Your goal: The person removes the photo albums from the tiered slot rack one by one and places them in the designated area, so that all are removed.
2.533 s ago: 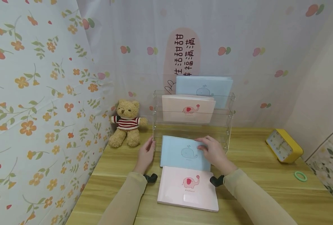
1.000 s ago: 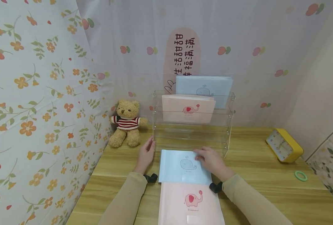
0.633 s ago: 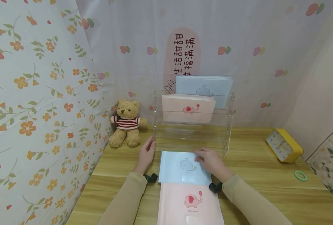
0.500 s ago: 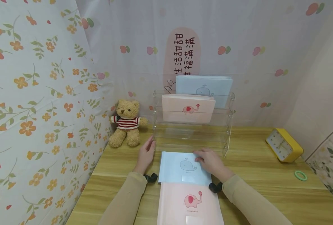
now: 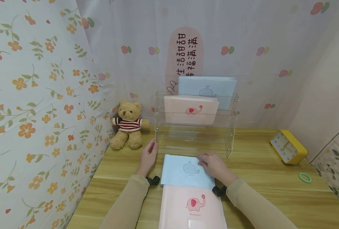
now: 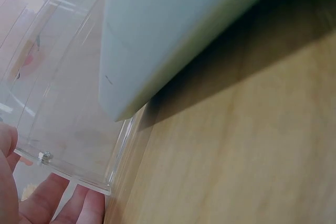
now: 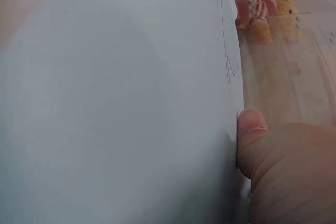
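In the head view my right hand (image 5: pixel 216 166) pinches the far right edge of a blue book (image 5: pixel 178 170) with a whale drawing. The right wrist view shows the thumb (image 7: pixel 252 135) against that book's edge. A pink book (image 5: pixel 175 203) with an elephant drawing lies nearer me, its far edge meeting the blue one. My left hand (image 5: pixel 147 159) grips the left side panel of a clear rack (image 5: pixel 196 136); in the left wrist view, the thumb and fingers (image 6: pixel 47 198) are on opposite sides of the panel. The blue book is in front of the rack's bottom.
Another pink book (image 5: pixel 175 111) and blue books (image 5: pixel 189 86) stand in the rack's upper tiers. A teddy bear (image 5: pixel 127 125) sits left of the rack. On the right are a yellow alarm clock (image 5: pixel 289 147) and a green ring (image 5: pixel 305 177).
The right hand has drawn the blue book away from the rack towards me, and the pink book has slid nearer me too. In the last half second almost nothing moves; the left hand stays put.
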### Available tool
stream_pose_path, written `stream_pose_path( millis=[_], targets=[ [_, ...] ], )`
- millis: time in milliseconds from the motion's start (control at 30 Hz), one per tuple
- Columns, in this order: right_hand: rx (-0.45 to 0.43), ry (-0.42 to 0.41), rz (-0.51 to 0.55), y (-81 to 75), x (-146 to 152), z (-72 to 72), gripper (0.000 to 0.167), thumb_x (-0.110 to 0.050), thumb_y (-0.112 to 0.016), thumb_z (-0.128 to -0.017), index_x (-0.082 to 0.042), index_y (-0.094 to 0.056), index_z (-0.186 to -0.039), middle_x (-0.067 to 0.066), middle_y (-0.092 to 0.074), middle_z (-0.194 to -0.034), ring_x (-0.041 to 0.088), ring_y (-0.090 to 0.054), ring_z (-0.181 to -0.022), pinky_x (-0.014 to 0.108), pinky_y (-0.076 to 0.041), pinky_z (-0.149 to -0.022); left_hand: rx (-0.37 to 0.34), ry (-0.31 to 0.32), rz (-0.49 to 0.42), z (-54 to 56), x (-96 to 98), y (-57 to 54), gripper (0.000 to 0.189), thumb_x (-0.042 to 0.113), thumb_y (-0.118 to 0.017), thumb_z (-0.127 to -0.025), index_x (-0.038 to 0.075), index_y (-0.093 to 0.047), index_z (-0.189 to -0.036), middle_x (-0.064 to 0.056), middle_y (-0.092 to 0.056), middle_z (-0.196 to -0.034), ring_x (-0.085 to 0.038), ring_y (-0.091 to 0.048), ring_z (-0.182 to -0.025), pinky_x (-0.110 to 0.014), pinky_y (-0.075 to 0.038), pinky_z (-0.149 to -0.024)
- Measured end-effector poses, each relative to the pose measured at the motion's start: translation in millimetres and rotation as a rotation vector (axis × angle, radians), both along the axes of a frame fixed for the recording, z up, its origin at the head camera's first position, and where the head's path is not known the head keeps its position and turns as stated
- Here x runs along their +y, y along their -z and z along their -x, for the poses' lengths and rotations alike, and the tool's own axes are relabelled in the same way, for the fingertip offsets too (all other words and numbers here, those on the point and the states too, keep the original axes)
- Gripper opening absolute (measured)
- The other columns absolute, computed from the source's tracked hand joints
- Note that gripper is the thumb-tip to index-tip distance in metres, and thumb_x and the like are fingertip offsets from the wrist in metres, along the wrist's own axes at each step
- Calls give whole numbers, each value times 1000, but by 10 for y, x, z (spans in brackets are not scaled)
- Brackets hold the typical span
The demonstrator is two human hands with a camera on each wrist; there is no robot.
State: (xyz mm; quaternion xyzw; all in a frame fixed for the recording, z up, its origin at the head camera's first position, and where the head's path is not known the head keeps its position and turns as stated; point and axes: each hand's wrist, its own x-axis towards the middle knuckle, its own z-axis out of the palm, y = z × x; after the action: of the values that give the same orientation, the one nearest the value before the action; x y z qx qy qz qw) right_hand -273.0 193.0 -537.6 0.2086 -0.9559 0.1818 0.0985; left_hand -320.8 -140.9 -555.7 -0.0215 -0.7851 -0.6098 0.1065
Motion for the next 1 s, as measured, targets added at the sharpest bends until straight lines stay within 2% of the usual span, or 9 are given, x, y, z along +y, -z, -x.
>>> stream_pose_path(
  millis=[167, 367, 500, 633, 733, 867, 1000],
  targets=[
    [-11, -8, -4, 7, 9, -14, 30, -20, -81, -102, -12, -81, -130, 11, -80, -122, 36, -77, -116, 55, -64, -105, 20, -3, 16, 12, -2, 13, 47, 26, -60, -116, 9, -59, -160, -21, -64, -158, -38, -63, -146, -54, -53, -122],
    [-27, -6, -30, -27, -16, -35, 27, -19, -80, -103, -12, -81, -129, 11, -80, -123, 36, -77, -114, 54, -65, -103, 21, -1, 11, 9, -1, 16, 48, 24, -61, -115, 9, -58, -160, -21, -63, -158, -38, -62, -147, -54, -52, -122],
    [-42, -2, -48, -107, -46, -72, 23, -19, -81, -101, -11, -83, -122, 13, -80, -123, 36, -77, -115, 54, -65, -104, 7, 2, 3, 4, 0, 15, 48, 26, -61, -115, 10, -58, -161, -20, -62, -160, -37, -61, -148, -54, -52, -123],
    [-15, 6, -31, -236, -65, -94, 17, -20, -82, -101, -10, -84, -115, 12, -80, -119, 36, -76, -113, 55, -65, -101, 5, 5, -4, 14, -3, 21, 50, 28, -62, -115, 10, -57, -161, -20, -61, -161, -37, -60, -149, -54, -51, -124],
    [80, -5, 33, -343, -59, -73, 12, -17, -82, -100, -9, -85, -109, 11, -81, -109, 35, -75, -105, 55, -66, -94, 9, 3, 4, 22, -5, 35, 50, 29, -62, -115, 10, -57, -161, -20, -61, -161, -37, -61, -149, -55, -51, -124],
    [265, -21, 151, -487, -20, 1, 6, -8, -85, -96, -5, -84, -101, 11, -80, -99, 35, -74, -95, 54, -66, -86, 10, -2, 17, 25, -10, 55, 49, 31, -62, -115, 13, -58, -161, -19, -62, -160, -37, -61, -148, -54, -52, -123],
    [428, 17, 282, -645, 40, 107, 5, -3, -86, -93, -3, -82, -96, 16, -78, -97, 40, -73, -93, 57, -63, -81, 13, -3, 18, 24, -7, 56, 49, 31, -62, -115, 14, -59, -161, -19, -62, -159, -37, -61, -148, -54, -52, -123]
  ],
)
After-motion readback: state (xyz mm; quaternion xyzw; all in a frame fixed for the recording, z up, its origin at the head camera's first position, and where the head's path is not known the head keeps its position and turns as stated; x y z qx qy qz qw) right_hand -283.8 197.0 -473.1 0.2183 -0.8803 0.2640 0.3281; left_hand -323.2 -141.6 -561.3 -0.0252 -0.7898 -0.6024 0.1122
